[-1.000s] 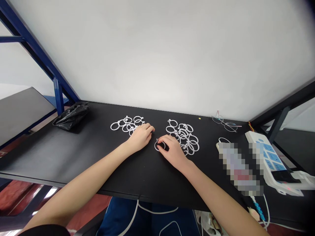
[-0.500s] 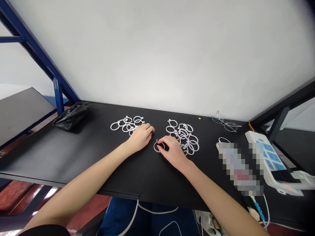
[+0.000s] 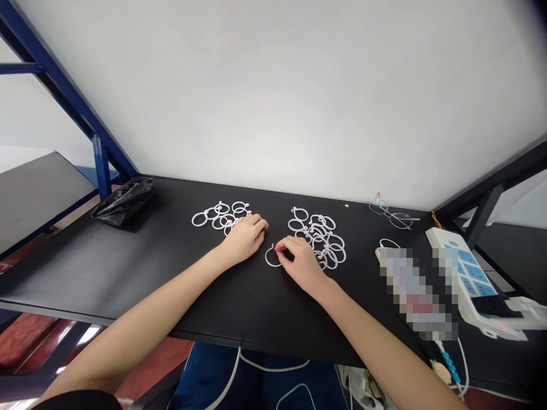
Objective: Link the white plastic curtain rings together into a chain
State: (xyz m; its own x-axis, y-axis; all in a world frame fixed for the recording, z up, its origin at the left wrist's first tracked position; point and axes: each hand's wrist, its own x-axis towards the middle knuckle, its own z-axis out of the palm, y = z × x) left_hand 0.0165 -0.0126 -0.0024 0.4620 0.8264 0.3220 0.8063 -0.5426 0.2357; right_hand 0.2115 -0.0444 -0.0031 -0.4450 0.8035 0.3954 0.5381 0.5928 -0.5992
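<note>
My right hand (image 3: 300, 261) rests on the black table (image 3: 128, 267) with thumb and fingers pinched on a single white plastic ring (image 3: 272, 259) that lies just left of it. To its right is a heap of several white rings (image 3: 319, 234). My left hand (image 3: 244, 235) lies on the table with fingers curled, its fingertips touching the edge of a second spread of several white rings (image 3: 220, 216). Whether it holds one is hidden.
A crumpled black bag (image 3: 125, 202) lies at the back left. Wire-framed glasses (image 3: 391, 213) sit at the back right. A white power strip (image 3: 470, 273) with cables and a blurred-out object (image 3: 412, 290) occupy the right side. Blue frame posts (image 3: 101, 165) rise at the left.
My right hand's fingers shifted slightly, and the single ring slid a little to the left out from under them. My left hand has stayed still.
</note>
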